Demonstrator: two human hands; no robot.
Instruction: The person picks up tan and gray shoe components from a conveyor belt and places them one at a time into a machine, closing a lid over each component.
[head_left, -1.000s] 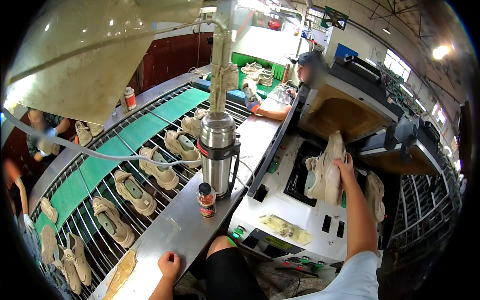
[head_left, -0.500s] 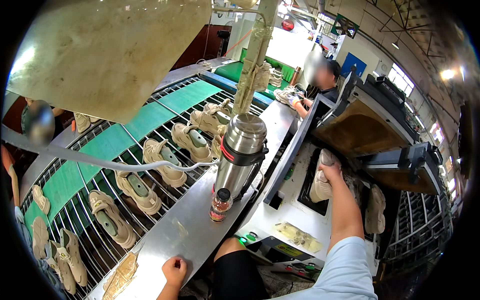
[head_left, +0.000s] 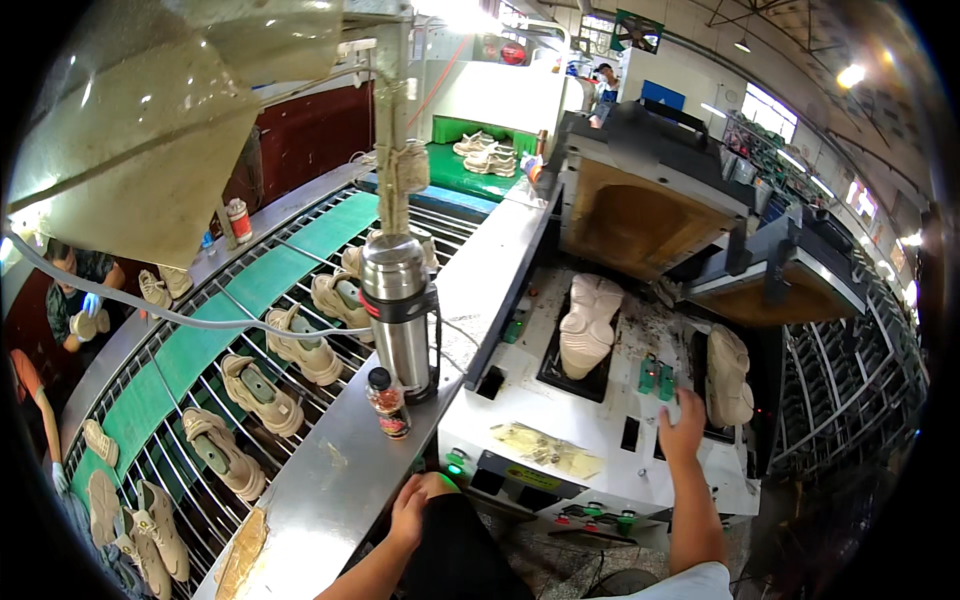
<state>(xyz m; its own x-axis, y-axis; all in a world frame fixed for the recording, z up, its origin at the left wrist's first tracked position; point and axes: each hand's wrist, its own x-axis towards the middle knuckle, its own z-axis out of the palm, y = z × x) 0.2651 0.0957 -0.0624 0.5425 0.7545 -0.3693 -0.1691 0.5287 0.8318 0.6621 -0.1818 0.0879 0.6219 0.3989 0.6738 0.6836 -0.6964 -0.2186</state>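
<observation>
My right hand [head_left: 683, 430] is over the white press machine [head_left: 560, 425], holding nothing, its fingers stretched toward a pair of small green switches [head_left: 655, 378]. To its left, a beige shoe [head_left: 590, 325] lies sole up in a dark recess. A second beige shoe [head_left: 728, 378] rests sole up in the recess on the right. Above the recesses, two hinged pads, one large [head_left: 650, 215] and one smaller [head_left: 785, 280], stand raised with brown undersides. My left hand [head_left: 407, 510] is empty beside my knee, near the metal ledge, fingers loosely extended.
A steel thermos [head_left: 398, 320] and a small bottle [head_left: 387, 405] stand on the metal ledge [head_left: 330, 455]. Several beige shoes sit on the roller conveyor [head_left: 165, 400] with its green strip. More shoes [head_left: 487, 153] lie on a green belt. A co-worker [head_left: 85, 290] handles a shoe at far left.
My right hand has let go of the shoe in the left recess and moved toward the switches. My left hand has shifted from the ledge toward my knee. The view has turned right.
</observation>
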